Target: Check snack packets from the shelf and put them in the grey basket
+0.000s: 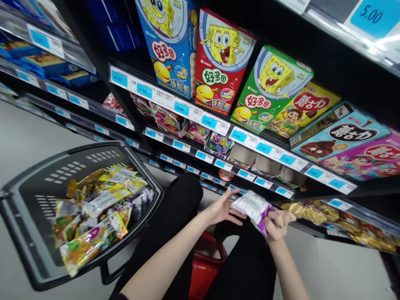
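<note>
My right hand (278, 223) grips one end of a purple and white candy packet (251, 208), its printed back facing up, above my right knee. Close to the packet's other end is my left hand (222, 208), fingers spread apart; whether a fingertip touches the packet I cannot tell. To the left, a grey shopping basket (29, 233) on the floor holds a heap of similar candy packets (103, 200) in yellow, orange and purple. One orange packet (90, 241) lies on top near the basket's front rim.
Shelves in front carry cartoon snack boxes (220, 62) above small candy display boxes (218, 143), with price labels (208, 121) along the edges. Gold-wrapped packets (312, 210) lie on a low shelf at right. A red stool (203, 266) is between my legs.
</note>
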The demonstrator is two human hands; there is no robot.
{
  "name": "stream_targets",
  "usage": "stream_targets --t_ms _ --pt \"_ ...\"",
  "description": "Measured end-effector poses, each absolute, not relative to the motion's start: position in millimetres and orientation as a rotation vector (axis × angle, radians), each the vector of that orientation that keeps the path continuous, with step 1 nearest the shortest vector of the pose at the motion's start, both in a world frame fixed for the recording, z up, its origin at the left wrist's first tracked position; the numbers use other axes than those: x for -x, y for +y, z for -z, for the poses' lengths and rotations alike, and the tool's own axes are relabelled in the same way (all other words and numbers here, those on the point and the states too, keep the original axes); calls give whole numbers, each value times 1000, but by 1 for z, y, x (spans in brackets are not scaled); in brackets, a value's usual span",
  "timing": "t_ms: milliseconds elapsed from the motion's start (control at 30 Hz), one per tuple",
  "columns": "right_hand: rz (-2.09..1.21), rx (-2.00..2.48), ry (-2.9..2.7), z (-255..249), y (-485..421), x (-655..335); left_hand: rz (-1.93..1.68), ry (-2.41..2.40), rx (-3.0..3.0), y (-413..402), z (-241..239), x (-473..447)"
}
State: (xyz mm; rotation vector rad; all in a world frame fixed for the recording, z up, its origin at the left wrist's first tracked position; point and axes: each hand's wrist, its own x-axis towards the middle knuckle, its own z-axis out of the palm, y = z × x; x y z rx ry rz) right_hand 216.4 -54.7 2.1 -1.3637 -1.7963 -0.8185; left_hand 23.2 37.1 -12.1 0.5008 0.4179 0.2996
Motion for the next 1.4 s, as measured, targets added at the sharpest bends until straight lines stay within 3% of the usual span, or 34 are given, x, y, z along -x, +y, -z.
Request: stream_targets --t_ms 100,200,300,400,533,800,1133,1400 --pt "737 1308 -1933 2 -83 -195 -236 268 -542 37 4 -13" --pt "532 1624 -1618 10 -93 -184 -309 324 -622 33 5 -11" --pt "-128 1797 -1163 16 -95 -186 -400 398 -685 29 10 -14" --pt "-765 1566 -757 19 -96 -195 -396 484 -791 24 19 -18" --pt "-1172 1481 -716 21 -98 -200 -392 605 -887 16 32 -24" --pt "-1131 1472 -734 32 -104 -195 -646 915 -1252 18 42 -29" --pt "-805 1585 -753 37 -107 -197 -497 690 -951 26 24 -19" --pt "-666 1676 -790 35 -103 -197 -539 844 -1524 23 23 -20"
